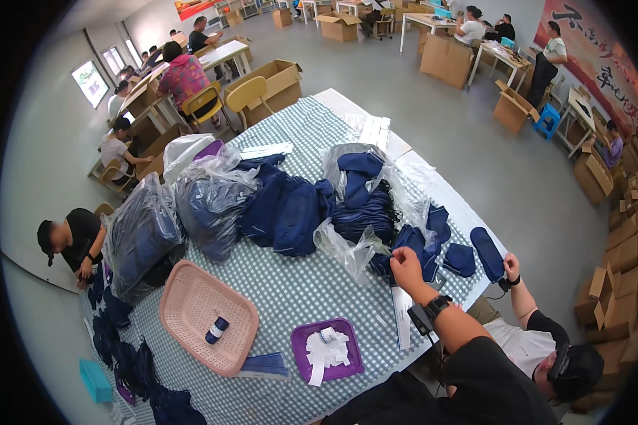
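My right hand (406, 268) reaches over the table, a black strap round its wrist. Its fingers are curled closed beside navy fabric pieces (411, 244) and the edge of a clear plastic bag (351, 248); what they pinch, if anything, is too small to make out. That bag lies opened around a stack of navy pieces with black cords (365, 221). My left hand does not show. On the right, a co-worker's hand (512, 267) holds a long rounded navy fabric piece (486, 253). A smaller navy piece (459, 260) lies between the two hands.
A pink basket (177, 312) holds a navy-and-white roll (217, 330). Beside it stands a purple tray (301, 354) with white paper strips. Filled plastic bags (145, 234) and loose navy fabric (283, 209) cover the checked table's far side. Another person (71, 241) works at left.
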Action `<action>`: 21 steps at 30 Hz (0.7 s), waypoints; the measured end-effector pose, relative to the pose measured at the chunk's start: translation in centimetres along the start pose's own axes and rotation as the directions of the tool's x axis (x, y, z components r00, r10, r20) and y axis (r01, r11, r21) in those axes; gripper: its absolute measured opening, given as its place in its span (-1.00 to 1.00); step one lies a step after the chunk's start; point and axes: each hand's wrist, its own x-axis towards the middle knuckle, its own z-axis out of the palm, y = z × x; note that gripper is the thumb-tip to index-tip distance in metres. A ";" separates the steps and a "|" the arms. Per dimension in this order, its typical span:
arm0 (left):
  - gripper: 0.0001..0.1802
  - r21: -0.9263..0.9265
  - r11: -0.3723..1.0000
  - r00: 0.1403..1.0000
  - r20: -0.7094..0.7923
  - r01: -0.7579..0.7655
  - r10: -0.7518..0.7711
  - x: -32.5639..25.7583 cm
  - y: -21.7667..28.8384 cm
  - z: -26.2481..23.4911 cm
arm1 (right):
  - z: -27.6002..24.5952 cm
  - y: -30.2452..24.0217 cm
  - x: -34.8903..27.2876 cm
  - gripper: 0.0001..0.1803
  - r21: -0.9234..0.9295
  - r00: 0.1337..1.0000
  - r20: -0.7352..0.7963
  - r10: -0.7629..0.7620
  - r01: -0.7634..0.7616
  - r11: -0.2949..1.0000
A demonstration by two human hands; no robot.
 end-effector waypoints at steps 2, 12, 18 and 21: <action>-0.64 -0.005 0.999 0.999 -0.016 0.034 -0.034 -0.6 -0.1 1.0 | 0.6 -0.3 2.0 -0.78 -0.164 0.997 -0.046 -0.057 0.049 0.985; -0.61 -0.037 0.999 0.999 0.031 -0.011 0.012 -0.6 0.3 2.0 | 3.5 -1.3 7.3 -0.30 -0.556 0.993 0.048 -0.112 0.120 0.823; -0.59 -0.007 0.997 0.996 -0.054 -0.073 0.073 -3.7 3.0 3.8 | 3.5 -1.6 7.0 -0.35 -0.573 0.987 0.003 -0.158 0.131 0.809; -0.59 -0.052 0.999 0.999 -0.044 0.002 -0.004 -2.6 2.7 2.8 | 3.5 -1.7 7.0 -0.37 -0.576 0.956 -0.065 -0.286 0.198 0.793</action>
